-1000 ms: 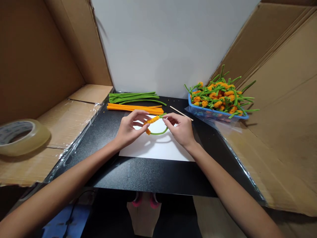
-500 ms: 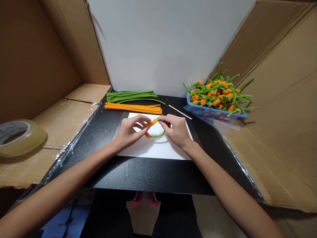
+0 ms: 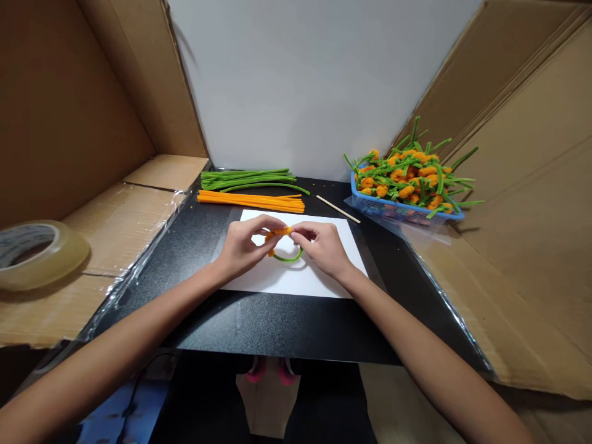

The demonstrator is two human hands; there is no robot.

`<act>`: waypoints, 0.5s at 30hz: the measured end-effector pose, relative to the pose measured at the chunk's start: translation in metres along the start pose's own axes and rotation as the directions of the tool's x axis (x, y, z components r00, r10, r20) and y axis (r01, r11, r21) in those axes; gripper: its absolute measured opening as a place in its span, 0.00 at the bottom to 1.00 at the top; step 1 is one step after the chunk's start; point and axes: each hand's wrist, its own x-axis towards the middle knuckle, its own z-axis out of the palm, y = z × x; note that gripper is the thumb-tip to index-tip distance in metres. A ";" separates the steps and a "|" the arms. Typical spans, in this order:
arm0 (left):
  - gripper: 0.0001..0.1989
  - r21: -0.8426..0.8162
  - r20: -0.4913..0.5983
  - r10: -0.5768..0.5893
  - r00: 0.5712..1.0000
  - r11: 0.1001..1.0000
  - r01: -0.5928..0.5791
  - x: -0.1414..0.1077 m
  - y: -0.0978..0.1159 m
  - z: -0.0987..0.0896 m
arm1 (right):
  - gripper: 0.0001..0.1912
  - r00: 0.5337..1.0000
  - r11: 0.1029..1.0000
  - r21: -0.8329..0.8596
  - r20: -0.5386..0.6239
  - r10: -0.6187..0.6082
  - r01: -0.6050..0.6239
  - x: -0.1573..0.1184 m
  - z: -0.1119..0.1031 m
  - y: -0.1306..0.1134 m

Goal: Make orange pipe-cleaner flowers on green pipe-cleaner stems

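Note:
Above a white sheet of paper [image 3: 296, 283], my left hand [image 3: 245, 246] pinches a coiled orange pipe cleaner [image 3: 279, 232] between thumb and fingers. A green pipe cleaner [image 3: 287, 259] runs from the orange coil and curves below it in a loop. My right hand [image 3: 324, 246] is closed at the right end of the coil, thumb and fingertips pressed together by the green strand. Its fingertips partly hide which strand they grip.
Behind the paper lie bundles of green pipe cleaners [image 3: 250, 179] and orange pipe cleaners [image 3: 250, 201]. A thin wooden stick [image 3: 338, 209] lies beside them. At right stands a blue basket [image 3: 407, 211] heaped with orange-and-green pieces. A tape roll [image 3: 69, 256] rests on cardboard at left.
My right hand has shifted slightly left and down, closer to my left fingertips. The orange coil sits more level, and the green loop has become smaller.

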 end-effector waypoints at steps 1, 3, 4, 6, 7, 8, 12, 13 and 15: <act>0.08 -0.021 0.000 -0.006 1.000 1.000 0.006 0.000 0.000 0.000 | 0.08 1.000 1.000 0.021 0.016 0.016 -0.016 0.000 0.001 0.000; 0.10 -0.083 -0.003 -0.041 0.999 0.996 0.040 0.000 0.000 0.001 | 0.09 0.998 0.997 0.059 0.047 0.042 -0.045 0.001 0.002 0.001; 0.11 -0.121 -0.004 -0.065 0.998 0.991 0.064 0.000 0.000 0.002 | 0.09 0.997 0.995 0.078 0.062 0.055 -0.060 0.001 0.002 0.002; 0.13 -0.198 0.002 -0.113 0.994 0.974 0.111 0.000 0.000 0.003 | 0.09 0.993 0.989 0.119 0.092 0.080 -0.091 0.002 0.002 0.005; 0.13 -0.232 0.008 -0.128 0.992 0.964 0.126 0.000 0.000 0.003 | 0.09 0.991 0.985 0.137 0.102 0.091 -0.105 0.003 0.001 0.006; 0.13 -0.264 0.016 -0.138 0.990 0.955 0.137 0.001 0.000 0.003 | 0.10 0.989 0.982 0.150 0.107 0.101 -0.117 0.004 0.000 0.008; 0.14 -0.320 0.034 -0.169 0.985 0.932 0.171 0.002 0.001 0.004 | 0.09 0.990 0.978 0.160 0.068 0.123 -0.132 0.006 -0.003 0.009; 0.15 -0.315 0.028 -0.174 0.984 0.933 0.174 0.002 0.000 0.004 | 0.09 0.990 0.978 0.158 0.057 0.126 -0.133 0.006 -0.003 0.009; 0.16 -0.295 -0.010 -0.168 0.986 0.943 0.158 0.001 -0.001 0.004 | 0.09 0.990 0.977 0.158 0.054 0.134 -0.140 0.006 -0.003 0.007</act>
